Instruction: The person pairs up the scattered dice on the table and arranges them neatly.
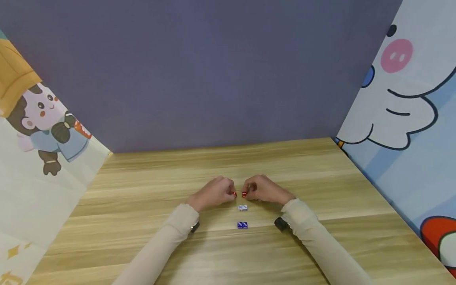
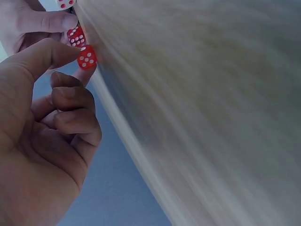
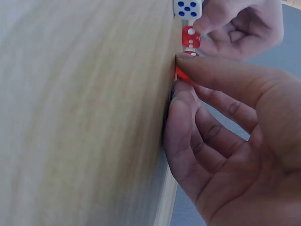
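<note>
Between thumb and index finger, my left hand [image 1: 215,193] pinches a red die [image 2: 87,58] with white pips. Facing it, my right hand [image 1: 266,190] pinches a second red die [image 3: 184,73] in the same way; thumb and fingertip cover part of it. A small gap separates the two red dice in the head view, both low over the wooden table. Just nearer to me, two white dice [image 1: 242,207] with blue and red pips sit side by side. Nearer still lies a pair of dark blue dice [image 1: 242,225], also side by side, between my forearms.
The wooden table [image 1: 149,180] runs back to a plain grey-purple wall [image 1: 221,79]. Cartoon-printed panels stand on the left [image 1: 67,158] and right [image 1: 384,166] sides. Dark wrist devices are strapped below both cuffs, close over the tabletop.
</note>
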`<state>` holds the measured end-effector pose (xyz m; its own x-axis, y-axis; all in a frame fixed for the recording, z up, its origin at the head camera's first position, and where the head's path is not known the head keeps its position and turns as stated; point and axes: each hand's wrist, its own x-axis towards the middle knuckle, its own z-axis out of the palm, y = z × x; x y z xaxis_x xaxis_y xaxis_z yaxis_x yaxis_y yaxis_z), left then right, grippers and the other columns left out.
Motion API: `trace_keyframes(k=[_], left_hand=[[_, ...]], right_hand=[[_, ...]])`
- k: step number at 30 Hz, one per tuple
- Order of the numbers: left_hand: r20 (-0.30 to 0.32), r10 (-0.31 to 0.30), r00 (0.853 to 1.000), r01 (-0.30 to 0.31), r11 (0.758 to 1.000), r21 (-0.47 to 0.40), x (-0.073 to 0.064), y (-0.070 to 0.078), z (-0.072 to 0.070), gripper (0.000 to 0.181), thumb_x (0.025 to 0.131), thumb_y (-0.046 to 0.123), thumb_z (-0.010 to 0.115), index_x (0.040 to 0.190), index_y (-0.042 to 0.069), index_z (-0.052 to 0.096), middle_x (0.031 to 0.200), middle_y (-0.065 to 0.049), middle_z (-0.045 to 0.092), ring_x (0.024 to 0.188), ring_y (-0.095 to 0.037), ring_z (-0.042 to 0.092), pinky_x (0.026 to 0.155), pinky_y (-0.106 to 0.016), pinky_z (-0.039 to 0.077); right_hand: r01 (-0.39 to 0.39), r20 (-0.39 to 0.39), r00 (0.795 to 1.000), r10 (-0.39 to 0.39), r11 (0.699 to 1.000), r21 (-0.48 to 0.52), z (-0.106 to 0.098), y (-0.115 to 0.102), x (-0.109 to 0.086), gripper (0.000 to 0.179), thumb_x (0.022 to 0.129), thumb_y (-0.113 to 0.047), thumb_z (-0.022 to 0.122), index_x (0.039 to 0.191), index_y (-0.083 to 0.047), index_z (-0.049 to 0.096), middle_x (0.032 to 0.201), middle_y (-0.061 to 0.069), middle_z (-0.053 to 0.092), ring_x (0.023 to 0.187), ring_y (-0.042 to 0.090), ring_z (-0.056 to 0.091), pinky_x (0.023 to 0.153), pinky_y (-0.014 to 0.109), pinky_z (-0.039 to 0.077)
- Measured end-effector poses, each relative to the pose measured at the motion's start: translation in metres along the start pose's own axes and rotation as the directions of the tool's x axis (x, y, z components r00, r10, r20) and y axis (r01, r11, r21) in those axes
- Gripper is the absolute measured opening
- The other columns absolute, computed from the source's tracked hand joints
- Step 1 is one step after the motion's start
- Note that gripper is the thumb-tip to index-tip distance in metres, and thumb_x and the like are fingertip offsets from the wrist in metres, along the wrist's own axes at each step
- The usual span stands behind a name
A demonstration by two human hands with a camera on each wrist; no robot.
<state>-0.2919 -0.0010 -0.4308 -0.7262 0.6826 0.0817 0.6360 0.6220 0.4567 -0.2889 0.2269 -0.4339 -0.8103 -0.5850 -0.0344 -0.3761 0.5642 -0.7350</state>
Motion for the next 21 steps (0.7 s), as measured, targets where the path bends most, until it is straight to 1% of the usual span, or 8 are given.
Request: trace_keyframes(k=[2, 5, 8, 12, 15, 18, 19, 21], left_hand=[[0.003, 0.001, 1.0, -0.001, 1.0, -0.013, 0.003, 0.001, 0.001, 0.007, 0.085, 0.012, 0.073, 0.08, 0.013, 0.068, 0.069, 0.008, 0.06, 0.056, -0.003, 0.049, 0.054, -0.021, 0.045], [0.014, 0.007, 1.0, -0.007, 1.0, -0.019, 0.008, 0.003, 0.002, 0.005, 0.086, 0.013, 0.074, 0.084, 0.011, 0.07, 0.072, 0.008, 0.062, 0.059, -0.002, 0.051, 0.056, -0.019, 0.046], [0.04, 0.006, 0.999, -0.003, 0.998, -0.06, 0.012, 0.006, 0.003, 0.004, 0.088, 0.012, 0.073, 0.088, 0.008, 0.071, 0.075, 0.007, 0.064, 0.06, -0.003, 0.054, 0.056, -0.019, 0.048], [0.073, -0.034, 0.997, 0.044, 0.989, -0.138, 0.015, 0.009, 0.003, 0.004, 0.088, 0.008, 0.073, 0.09, 0.005, 0.071, 0.076, 0.004, 0.066, 0.057, -0.005, 0.057, 0.053, -0.021, 0.049], [0.085, -0.061, 0.995, 0.074, 0.985, -0.157, 0.015, 0.01, 0.004, 0.005, 0.087, 0.007, 0.074, 0.09, 0.006, 0.071, 0.076, 0.003, 0.066, 0.058, -0.006, 0.057, 0.054, -0.021, 0.049], [0.104, -0.075, 0.992, 0.091, 0.982, -0.166, 0.014, 0.009, 0.005, 0.014, 0.086, 0.011, 0.077, 0.096, 0.006, 0.069, 0.082, 0.001, 0.067, 0.062, -0.008, 0.057, 0.057, -0.023, 0.05], [0.113, -0.08, 0.99, 0.098, 0.982, -0.164, 0.013, 0.008, 0.004, 0.019, 0.086, 0.014, 0.078, 0.099, 0.006, 0.068, 0.085, 0.0, 0.067, 0.064, -0.009, 0.057, 0.059, -0.024, 0.05], [0.132, -0.111, 0.985, 0.131, 0.979, -0.153, 0.008, 0.006, 0.002, 0.031, 0.085, 0.021, 0.08, 0.108, 0.007, 0.065, 0.091, -0.001, 0.067, 0.072, -0.011, 0.058, 0.066, -0.027, 0.05]], right_hand=[[0.013, 0.006, 1.0, -0.013, 1.0, -0.002, 0.0, 0.0, 0.001, 0.01, 0.087, -0.006, 0.075, 0.092, -0.014, 0.074, 0.072, 0.0, 0.066, 0.056, 0.014, 0.058, 0.05, 0.028, 0.048], [0.03, 0.011, 0.999, -0.03, 1.0, 0.0, -0.001, 0.0, 0.002, 0.01, 0.087, -0.006, 0.075, 0.093, -0.014, 0.074, 0.072, 0.001, 0.067, 0.055, 0.015, 0.058, 0.05, 0.028, 0.048], [0.037, 0.014, 0.999, -0.037, 0.999, 0.005, -0.002, 0.001, 0.001, 0.01, 0.088, -0.007, 0.075, 0.094, -0.014, 0.074, 0.073, 0.001, 0.068, 0.055, 0.015, 0.058, 0.05, 0.028, 0.049], [0.04, 0.02, 0.999, -0.041, 0.999, 0.016, -0.002, 0.003, 0.0, 0.01, 0.089, -0.009, 0.074, 0.096, -0.015, 0.074, 0.075, 0.0, 0.069, 0.055, 0.014, 0.059, 0.05, 0.028, 0.049], [0.044, 0.017, 0.999, -0.044, 0.999, 0.006, -0.001, 0.004, 0.0, 0.01, 0.089, -0.008, 0.074, 0.097, -0.014, 0.074, 0.075, -0.001, 0.069, 0.056, 0.012, 0.058, 0.051, 0.027, 0.048], [0.048, 0.01, 0.999, -0.048, 0.999, -0.014, 0.0, 0.005, -0.001, 0.011, 0.089, -0.007, 0.074, 0.098, -0.013, 0.074, 0.076, -0.002, 0.068, 0.057, 0.01, 0.056, 0.052, 0.025, 0.046], [0.052, 0.011, 0.999, -0.051, 0.998, -0.02, -0.001, 0.005, -0.001, 0.011, 0.089, -0.007, 0.073, 0.098, -0.012, 0.074, 0.077, -0.002, 0.068, 0.058, 0.009, 0.055, 0.053, 0.025, 0.046], [0.06, 0.025, 0.998, -0.06, 0.998, -0.029, -0.003, 0.006, -0.002, 0.014, 0.089, -0.005, 0.072, 0.101, -0.011, 0.073, 0.08, -0.002, 0.068, 0.06, 0.009, 0.055, 0.055, 0.025, 0.046]])
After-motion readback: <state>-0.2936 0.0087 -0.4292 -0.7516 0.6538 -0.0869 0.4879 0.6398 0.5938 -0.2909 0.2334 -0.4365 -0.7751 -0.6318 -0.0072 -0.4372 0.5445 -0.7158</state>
